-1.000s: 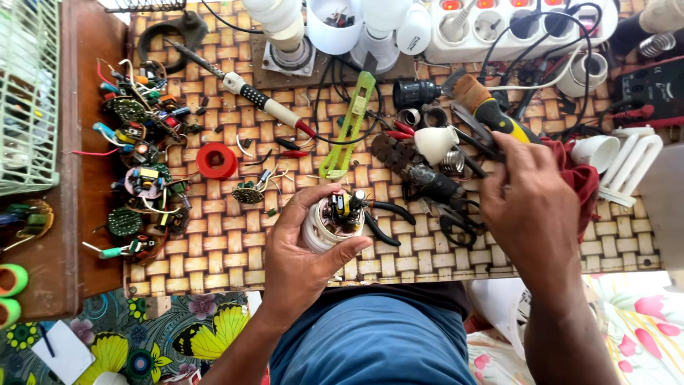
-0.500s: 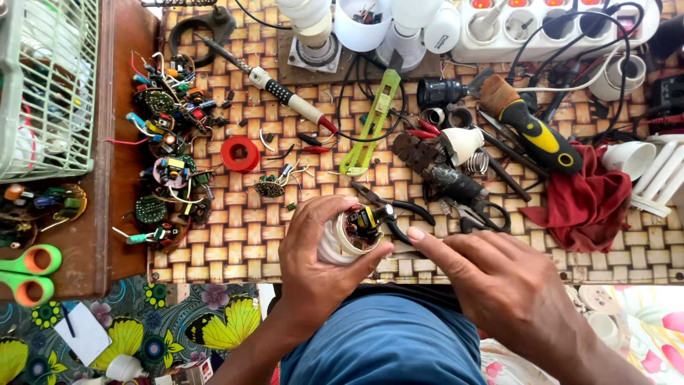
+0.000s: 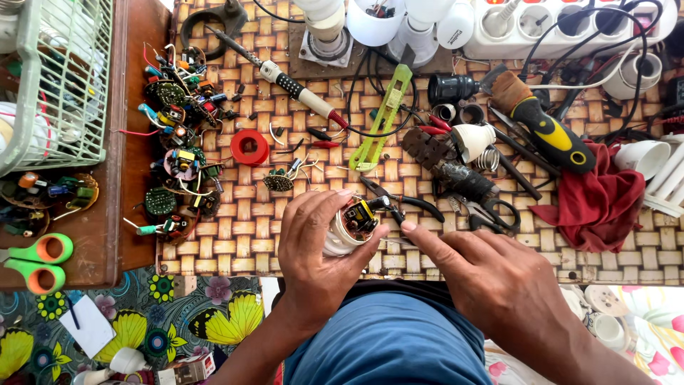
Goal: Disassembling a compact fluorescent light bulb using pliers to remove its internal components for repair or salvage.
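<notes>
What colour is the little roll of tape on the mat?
Red roll of tape, clearest in the head view.

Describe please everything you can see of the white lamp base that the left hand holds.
The lamp base is a small white shell, plastic by its look, held in the left hand just above the woven mat at the near edge of the table. Fingers wrap around its ribbed side and hide much of it. Its open end tilts up and to the right, showing a small circuit board with a yellow part and dark components inside. The right hand reaches its forefinger toward the opening; whether it touches is unclear.
</notes>
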